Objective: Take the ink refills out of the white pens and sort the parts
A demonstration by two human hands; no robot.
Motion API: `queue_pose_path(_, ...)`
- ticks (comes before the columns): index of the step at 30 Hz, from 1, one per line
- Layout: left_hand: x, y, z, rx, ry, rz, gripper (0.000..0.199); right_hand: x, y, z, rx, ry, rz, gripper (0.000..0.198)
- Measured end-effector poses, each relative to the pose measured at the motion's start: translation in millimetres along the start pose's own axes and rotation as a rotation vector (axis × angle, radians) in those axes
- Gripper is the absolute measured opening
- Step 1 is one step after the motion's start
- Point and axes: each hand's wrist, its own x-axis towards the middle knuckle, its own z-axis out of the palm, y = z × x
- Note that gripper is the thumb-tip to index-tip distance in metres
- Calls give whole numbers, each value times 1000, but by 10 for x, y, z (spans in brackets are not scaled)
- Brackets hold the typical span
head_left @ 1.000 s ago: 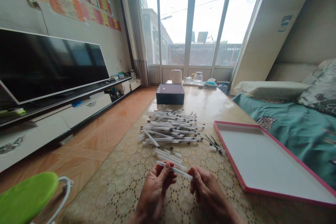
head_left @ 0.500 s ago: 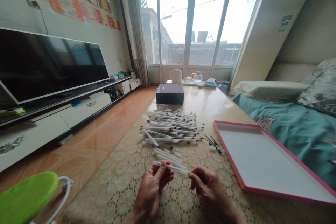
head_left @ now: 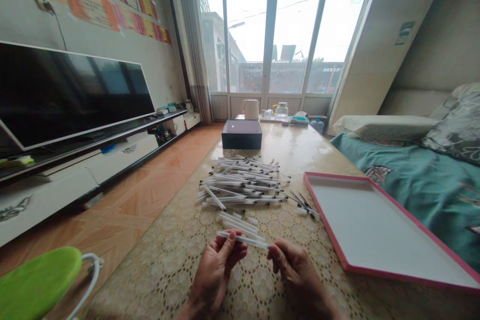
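Note:
A white pen barrel (head_left: 252,241) slants between my hands, low over the patterned tablecloth. My left hand (head_left: 216,262) pinches it between thumb and fingers near its left part. At its right end, the closed fingertips of my right hand (head_left: 294,265) grip the tip; any small part inside them is hidden. Just beyond lie several loose white barrels (head_left: 238,223). Farther back spreads a heap of white pens (head_left: 243,182) with dark ends. Several thin dark refills (head_left: 305,202) lie to the right of the heap.
At the right lies a shallow white tray with a pink rim (head_left: 347,260). A dark blue box (head_left: 242,141) stands behind the pens, with a kettle (head_left: 250,109) and glass jug (head_left: 281,109) at the far end. A green stool (head_left: 41,282) is at lower left.
The view has shifted very slightly. Both hands keep nearly the same hold on the barrel, and the things on the table stay where they were.

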Motion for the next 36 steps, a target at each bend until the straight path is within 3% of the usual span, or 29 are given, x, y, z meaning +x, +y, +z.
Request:
queue_pose_path(5,-7,9,3,-5,-3,23,18,-1,-61,-51,21,53,4,26)
queue_pose_path(8,-16,13,6,-5,-17,26,21,5,-54,-36,-1,40,25,29)
queue_pose_path(11,-21,15,10,11,-36,13,23,-3,-27,-17,-39,37,43,47)
queue_pose_path(17,-26,16,24,2,-27,27,24,-3,-53,-36,-82,43,15,33)
queue_pose_path(22,-29,23,35,25,-37,21,26,0,-23,-17,-43,37,45,50)
queue_pose_path(28,-28,23,25,12,-34,29,25,-2,-30,-33,-73,60,4,32)
queue_pose_path(34,-25,20,18,26,-30,14,24,-2,-26,-29,-74,66,7,47)
queue_pose_path(36,-23,15,16,25,-21,19,24,-8,-23,-26,-71,81,-5,41)
